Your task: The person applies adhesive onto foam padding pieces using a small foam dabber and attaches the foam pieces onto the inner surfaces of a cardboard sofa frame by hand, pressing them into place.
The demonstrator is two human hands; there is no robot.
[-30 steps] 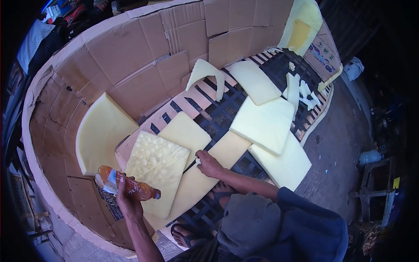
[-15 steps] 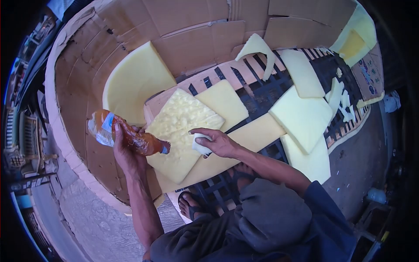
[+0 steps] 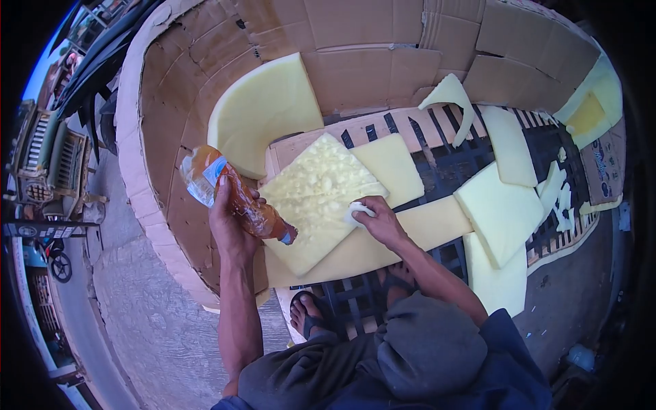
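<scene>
My left hand (image 3: 231, 222) is wrapped round a plastic bottle (image 3: 256, 205) of amber-orange stuff, tilted with its neck down to the right. Its mouth end lies over the lower left part of a square yellow foam sheet (image 3: 318, 181), whose top is lumpy and glossy. In the fingers of my right hand (image 3: 383, 222) is a small white foam piece (image 3: 357, 210), at the right edge of that sheet; whether it touches is unclear. A smoother foam piece (image 3: 393, 167) lies partly under the square sheet, and a long foam strip (image 3: 427, 222) runs below it.
A curved cardboard-lined backrest (image 3: 369, 75) surrounds a slatted, black-strapped seat base (image 3: 444, 164). A curved foam slab (image 3: 260, 109) leans inside it at left. More foam sheets (image 3: 499, 212) and scraps (image 3: 564, 205) lie at right. My sandalled feet (image 3: 307, 314) stand at the frame.
The view has shifted, so the scene sits further right. My right hand has turned and drawn to the sheet's right edge with the foam piece. The bottle stays tilted in my left hand.
</scene>
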